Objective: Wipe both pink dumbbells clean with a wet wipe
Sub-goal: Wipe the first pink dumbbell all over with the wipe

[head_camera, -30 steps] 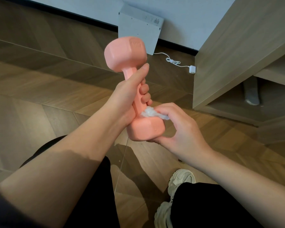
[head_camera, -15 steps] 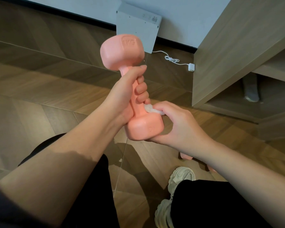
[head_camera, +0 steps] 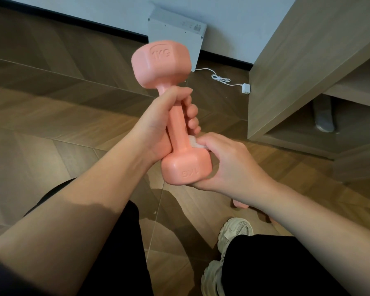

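Observation:
A pink dumbbell [head_camera: 161, 64] marked 1KG stands nearly upright in mid-air in front of me. My left hand [head_camera: 158, 122] grips its handle, fingers curled round the bar. My right hand [head_camera: 229, 165] wraps round the lower head and pinches a crumpled white wet wipe [head_camera: 193, 143] against the top of that head, where it meets the handle. Most of the wipe is hidden by my fingers. A second pink dumbbell [head_camera: 240, 204] lies on the floor, mostly hidden behind my right forearm.
A wooden cabinet [head_camera: 308, 67] with an open lower shelf stands at the right. A grey box [head_camera: 177, 37] leans on the wall, with a white cable and plug [head_camera: 245, 88] on the wood floor. My white shoes [head_camera: 233, 236] and black trousers are below.
The dumbbell has tilted so its upper end face with the 1KG mark turns toward me. My right hand has slid the wipe closer to the handle base on the lower head.

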`<state>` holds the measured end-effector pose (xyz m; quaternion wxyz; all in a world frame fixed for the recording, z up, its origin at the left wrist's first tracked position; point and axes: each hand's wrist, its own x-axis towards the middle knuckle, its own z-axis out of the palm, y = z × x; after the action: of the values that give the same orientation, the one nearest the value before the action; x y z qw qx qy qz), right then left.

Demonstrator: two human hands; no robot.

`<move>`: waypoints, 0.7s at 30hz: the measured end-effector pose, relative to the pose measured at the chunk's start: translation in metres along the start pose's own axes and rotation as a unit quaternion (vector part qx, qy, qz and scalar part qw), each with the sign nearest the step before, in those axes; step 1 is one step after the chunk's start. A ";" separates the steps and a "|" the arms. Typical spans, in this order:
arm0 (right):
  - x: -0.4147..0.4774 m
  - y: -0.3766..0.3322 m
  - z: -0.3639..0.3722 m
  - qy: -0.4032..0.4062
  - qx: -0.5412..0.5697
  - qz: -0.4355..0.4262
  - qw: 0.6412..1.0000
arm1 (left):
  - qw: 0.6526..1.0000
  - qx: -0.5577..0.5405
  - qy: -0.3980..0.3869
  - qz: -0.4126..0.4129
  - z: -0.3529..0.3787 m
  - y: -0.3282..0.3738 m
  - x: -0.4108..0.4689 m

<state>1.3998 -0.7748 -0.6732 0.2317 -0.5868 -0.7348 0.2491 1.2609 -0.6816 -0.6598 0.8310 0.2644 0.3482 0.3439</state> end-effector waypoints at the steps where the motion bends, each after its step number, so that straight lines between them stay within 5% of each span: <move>1: -0.001 0.000 0.000 0.008 -0.023 0.001 1.000 | 1.000 0.015 0.024 0.003 0.000 0.001 0.001; 7: -0.004 -0.002 0.008 -0.017 -0.150 -0.038 0.988 | 0.991 0.004 0.132 -0.018 -0.008 -0.003 0.003; 10: 0.002 -0.003 0.011 -0.062 -0.131 -0.033 0.989 | 0.997 0.023 0.067 -0.010 -0.001 -0.002 -0.001; 13: 0.001 -0.003 0.013 -0.015 -0.157 -0.063 0.985 | 0.999 0.040 0.009 -0.011 0.003 -0.002 -0.003; 17: -0.005 -0.009 0.011 0.084 -0.151 -0.054 0.983 | 1.000 0.009 -0.002 0.002 0.000 0.006 -0.004; 21: -0.004 -0.010 0.011 0.061 -0.141 -0.030 0.988 | 1.000 0.007 0.004 0.015 -0.001 0.008 -0.005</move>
<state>1.3859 -0.7814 -0.6757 0.1983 -0.6057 -0.7642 0.0992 1.2543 -0.6808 -0.6530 0.8223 0.2744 0.3498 0.3551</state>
